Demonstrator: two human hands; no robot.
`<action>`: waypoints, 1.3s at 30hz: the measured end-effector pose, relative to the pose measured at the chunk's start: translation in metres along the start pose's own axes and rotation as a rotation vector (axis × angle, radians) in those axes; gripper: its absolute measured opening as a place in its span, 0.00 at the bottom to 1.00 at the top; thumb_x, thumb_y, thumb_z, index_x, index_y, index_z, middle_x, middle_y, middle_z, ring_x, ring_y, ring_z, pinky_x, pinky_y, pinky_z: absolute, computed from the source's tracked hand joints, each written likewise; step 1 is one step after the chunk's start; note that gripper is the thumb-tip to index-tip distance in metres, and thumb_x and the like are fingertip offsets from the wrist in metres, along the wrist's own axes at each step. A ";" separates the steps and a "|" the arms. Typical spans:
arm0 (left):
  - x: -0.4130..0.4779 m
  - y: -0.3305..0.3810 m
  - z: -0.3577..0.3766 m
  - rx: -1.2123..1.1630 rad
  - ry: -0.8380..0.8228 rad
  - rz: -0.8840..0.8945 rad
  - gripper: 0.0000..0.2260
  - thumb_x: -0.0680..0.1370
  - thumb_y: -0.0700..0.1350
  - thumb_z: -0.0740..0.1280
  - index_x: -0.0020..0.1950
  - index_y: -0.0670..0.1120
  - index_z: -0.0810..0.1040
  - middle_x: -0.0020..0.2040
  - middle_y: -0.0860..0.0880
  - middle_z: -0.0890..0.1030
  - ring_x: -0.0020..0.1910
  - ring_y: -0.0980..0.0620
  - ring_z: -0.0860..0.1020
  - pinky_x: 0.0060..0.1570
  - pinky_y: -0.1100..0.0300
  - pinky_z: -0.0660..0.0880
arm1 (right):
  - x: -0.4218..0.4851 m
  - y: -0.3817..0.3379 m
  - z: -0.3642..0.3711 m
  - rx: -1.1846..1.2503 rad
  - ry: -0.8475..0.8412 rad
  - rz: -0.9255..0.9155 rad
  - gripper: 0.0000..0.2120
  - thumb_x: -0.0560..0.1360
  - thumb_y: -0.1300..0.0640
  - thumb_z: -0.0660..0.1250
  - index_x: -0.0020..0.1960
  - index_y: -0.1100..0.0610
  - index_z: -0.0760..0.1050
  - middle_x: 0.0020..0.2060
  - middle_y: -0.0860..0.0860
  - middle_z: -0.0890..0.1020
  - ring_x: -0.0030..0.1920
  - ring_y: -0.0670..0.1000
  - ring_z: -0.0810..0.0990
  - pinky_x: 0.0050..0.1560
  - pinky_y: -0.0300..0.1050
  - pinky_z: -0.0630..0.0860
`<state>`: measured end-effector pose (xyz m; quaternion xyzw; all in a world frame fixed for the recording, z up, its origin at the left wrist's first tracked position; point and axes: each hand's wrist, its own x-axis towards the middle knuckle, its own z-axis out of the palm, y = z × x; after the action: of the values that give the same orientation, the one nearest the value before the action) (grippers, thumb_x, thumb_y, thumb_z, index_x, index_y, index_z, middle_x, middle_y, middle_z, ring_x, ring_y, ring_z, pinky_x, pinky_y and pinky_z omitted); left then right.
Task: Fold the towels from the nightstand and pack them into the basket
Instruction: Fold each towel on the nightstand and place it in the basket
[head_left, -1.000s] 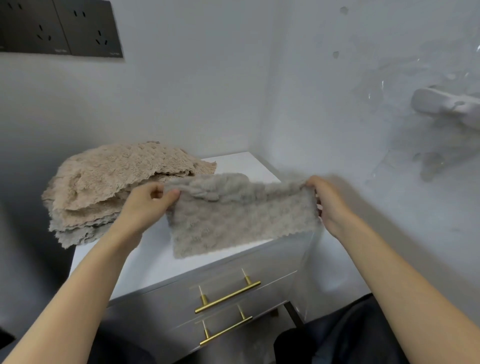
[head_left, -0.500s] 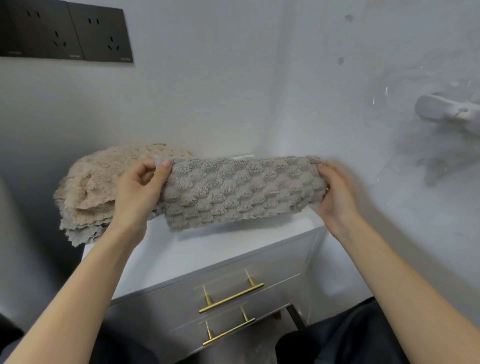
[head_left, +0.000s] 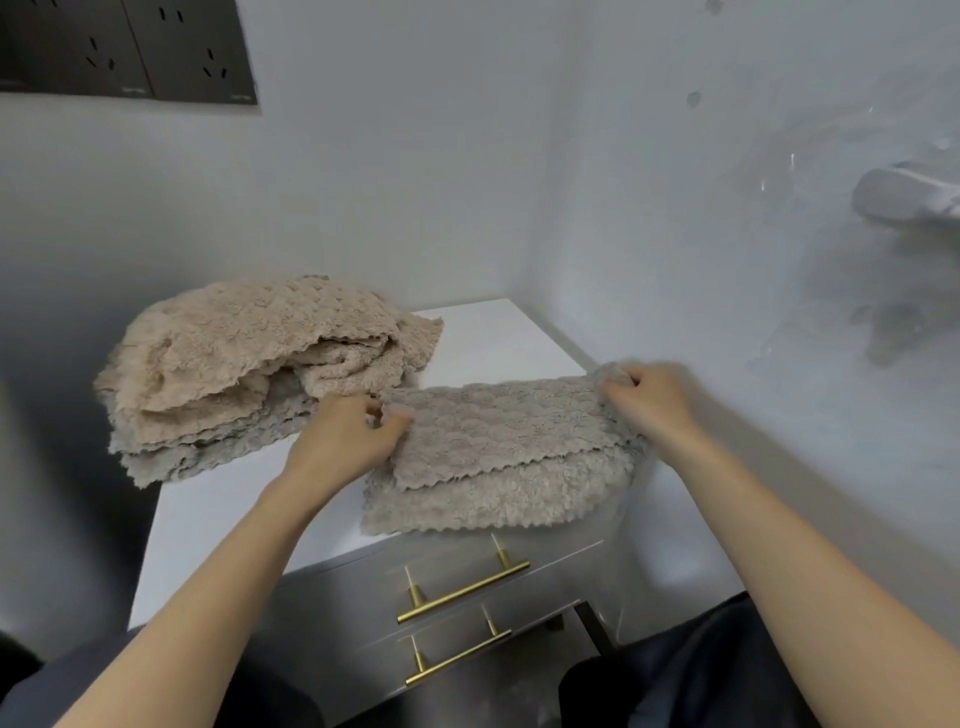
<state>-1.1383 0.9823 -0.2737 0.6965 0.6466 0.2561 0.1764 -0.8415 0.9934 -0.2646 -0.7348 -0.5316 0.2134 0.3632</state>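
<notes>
A grey-beige fleecy towel (head_left: 498, 457) lies folded over itself on the front right of the white nightstand top (head_left: 493, 338), its lower edge hanging a little over the front. My left hand (head_left: 348, 431) pinches the towel's upper left corner. My right hand (head_left: 649, 400) pinches its upper right corner, close to the right wall. A loose pile of beige and grey towels (head_left: 249, 364) sits on the left half of the nightstand, just left of my left hand. No basket is in view.
The nightstand stands in a corner between two white walls. It has two grey drawers with gold bar handles (head_left: 462, 592). Dark wall sockets (head_left: 130, 52) are at the top left. A white fixture (head_left: 909, 197) sticks out of the right wall. My dark-clothed knees are below.
The towel was held up in the air between both hands; now it has come down onto the nightstand top, folded with its upper layer over the lower one. Both hands have dropped with it.
</notes>
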 end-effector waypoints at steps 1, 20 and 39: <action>0.000 0.001 0.003 0.030 -0.028 -0.024 0.17 0.78 0.56 0.64 0.39 0.43 0.72 0.39 0.44 0.77 0.33 0.50 0.72 0.31 0.58 0.65 | 0.001 0.001 0.000 -0.102 0.019 -0.017 0.14 0.75 0.57 0.62 0.31 0.57 0.72 0.30 0.55 0.74 0.39 0.55 0.72 0.43 0.47 0.67; -0.004 0.007 -0.009 -0.520 -0.129 -0.185 0.15 0.82 0.45 0.59 0.69 0.46 0.64 0.36 0.47 0.72 0.28 0.54 0.67 0.24 0.63 0.64 | -0.040 -0.002 -0.034 -0.023 -0.064 -0.047 0.12 0.72 0.56 0.64 0.35 0.55 0.63 0.29 0.51 0.67 0.31 0.53 0.67 0.35 0.45 0.65; -0.019 0.006 -0.004 0.111 0.180 0.125 0.19 0.78 0.49 0.64 0.66 0.42 0.70 0.60 0.43 0.73 0.58 0.44 0.72 0.53 0.52 0.70 | -0.043 0.003 -0.024 -0.277 -0.283 0.224 0.34 0.76 0.59 0.62 0.73 0.63 0.44 0.48 0.56 0.75 0.49 0.56 0.75 0.44 0.48 0.75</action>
<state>-1.1368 0.9624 -0.2692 0.7183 0.6284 0.2920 0.0623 -0.8375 0.9452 -0.2544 -0.7949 -0.5164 0.2783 0.1548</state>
